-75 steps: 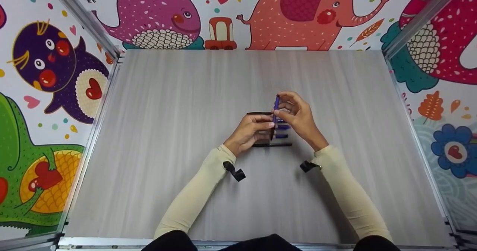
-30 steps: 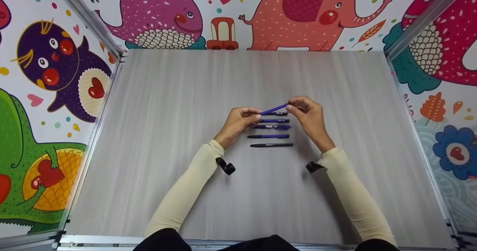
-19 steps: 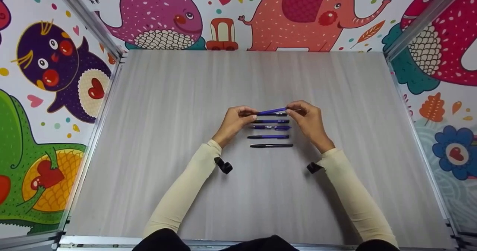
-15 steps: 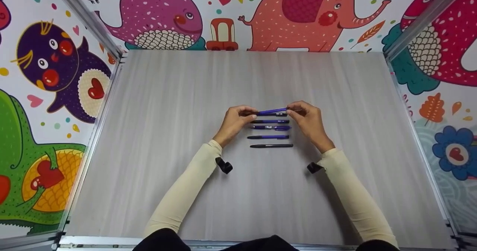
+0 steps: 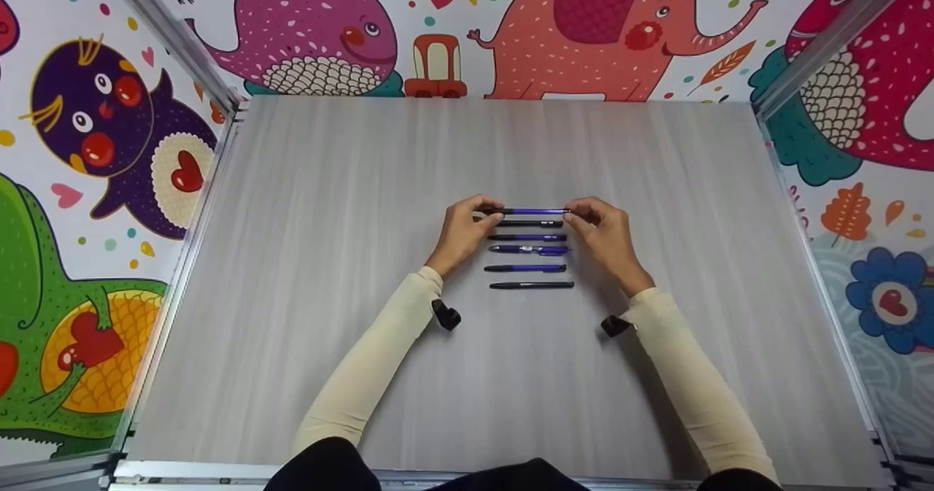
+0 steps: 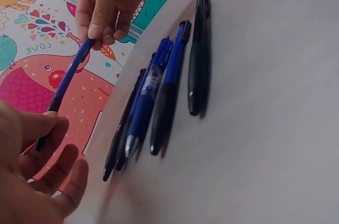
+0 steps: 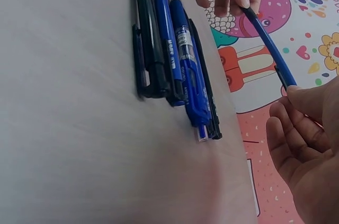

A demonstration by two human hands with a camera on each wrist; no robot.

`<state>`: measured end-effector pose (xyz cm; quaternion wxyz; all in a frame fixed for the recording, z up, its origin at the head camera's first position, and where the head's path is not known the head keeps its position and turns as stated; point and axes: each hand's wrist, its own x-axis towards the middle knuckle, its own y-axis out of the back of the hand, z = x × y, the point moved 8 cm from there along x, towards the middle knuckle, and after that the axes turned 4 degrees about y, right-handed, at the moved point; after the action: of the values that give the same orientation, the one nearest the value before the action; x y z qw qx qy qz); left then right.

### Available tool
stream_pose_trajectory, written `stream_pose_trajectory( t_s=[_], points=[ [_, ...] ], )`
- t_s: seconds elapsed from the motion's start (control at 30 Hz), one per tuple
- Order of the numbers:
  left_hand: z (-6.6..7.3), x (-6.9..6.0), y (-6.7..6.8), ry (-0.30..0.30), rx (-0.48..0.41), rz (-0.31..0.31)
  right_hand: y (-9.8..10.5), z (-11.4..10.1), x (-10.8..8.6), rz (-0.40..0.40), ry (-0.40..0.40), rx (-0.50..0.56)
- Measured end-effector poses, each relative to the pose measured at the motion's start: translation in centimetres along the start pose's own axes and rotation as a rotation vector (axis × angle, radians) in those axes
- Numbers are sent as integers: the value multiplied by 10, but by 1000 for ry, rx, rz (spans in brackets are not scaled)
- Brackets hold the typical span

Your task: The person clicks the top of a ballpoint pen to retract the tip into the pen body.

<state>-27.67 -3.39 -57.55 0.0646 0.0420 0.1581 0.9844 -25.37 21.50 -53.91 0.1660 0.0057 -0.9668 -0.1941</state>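
Both hands pinch one blue pen with a black grip (image 5: 538, 211), held level beyond a row of pens. My left hand (image 5: 465, 230) has its dark tip end between thumb and finger, and my right hand (image 5: 602, 232) has the opposite end. In the left wrist view, the other left fingers are loosely bent below the pen (image 6: 69, 78). The row, running toward the body, has a black pen (image 5: 533, 223), a slim blue pen (image 5: 536, 237), a blue click pen with a clear section (image 5: 527, 249), a blue and black pen (image 5: 525, 268) and a black pen (image 5: 531, 285).
The pens lie roughly parallel on a pale wood-grain table (image 5: 328, 184). Metal rails (image 5: 175, 272) edge it, and printed cartoon panels (image 5: 314, 31) stand at its back and sides.
The pen has gone from steeply upright to sideways, then from slanted to level. Lately the left hand has moved slightly away from the body, with the pen now beyond the farthest black pen.
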Motion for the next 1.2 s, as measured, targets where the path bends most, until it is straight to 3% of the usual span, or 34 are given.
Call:
stream_pose_trajectory(
  t_s=[0.2,0.6,0.73,0.87,1.1,1.2],
  points=[
    [-3,7,-1,-32,36,-8,-2,27,4,12,-18,-16],
    [-4,19,-5,-147,152,-10,0,45,8,16,-47,-17],
    [-14,25,-8,-180,156,3,-1,50,10,20,-50,-27],
    [-12,29,-11,-183,148,-6,0,54,13,3,-55,-56],
    [-37,45,-20,-172,137,-8,-2,65,15,-13,-107,-108],
    [-41,49,-21,-180,151,-4,-4,69,16,-16,-121,-125]
  ],
)
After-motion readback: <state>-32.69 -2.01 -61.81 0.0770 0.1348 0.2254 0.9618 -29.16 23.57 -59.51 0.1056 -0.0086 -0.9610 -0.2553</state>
